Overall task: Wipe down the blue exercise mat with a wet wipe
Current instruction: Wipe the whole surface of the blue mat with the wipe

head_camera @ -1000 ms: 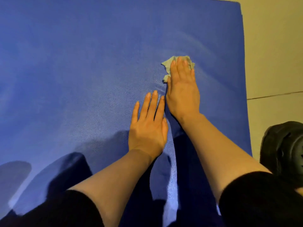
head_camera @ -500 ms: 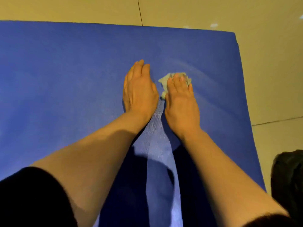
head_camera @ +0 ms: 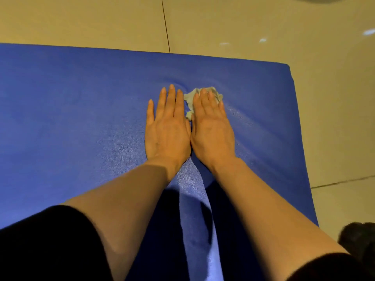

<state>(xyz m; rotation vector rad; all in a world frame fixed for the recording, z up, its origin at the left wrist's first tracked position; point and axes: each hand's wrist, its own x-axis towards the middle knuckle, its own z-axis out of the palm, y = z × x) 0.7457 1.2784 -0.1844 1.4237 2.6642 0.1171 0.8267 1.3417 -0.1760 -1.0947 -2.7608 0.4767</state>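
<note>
My right hand (head_camera: 212, 128) presses the wet wipe (head_camera: 190, 98) flat, fingers straight; left hand (head_camera: 167, 130) flat on mat (head_camera: 81, 118). Risk: wipe bunches w/ mat ripple, skips spots.

No legible text or labels.

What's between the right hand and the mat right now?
The crumpled wet wipe, pressed under the right hand flat onto the blue mat, per the head view.

1 blue mat (head_camera: 81, 110), 1 wet wipe (head_camera: 190, 98), 2 hands: left hand (head_camera: 167, 130), right hand (head_camera: 212, 130)
</note>
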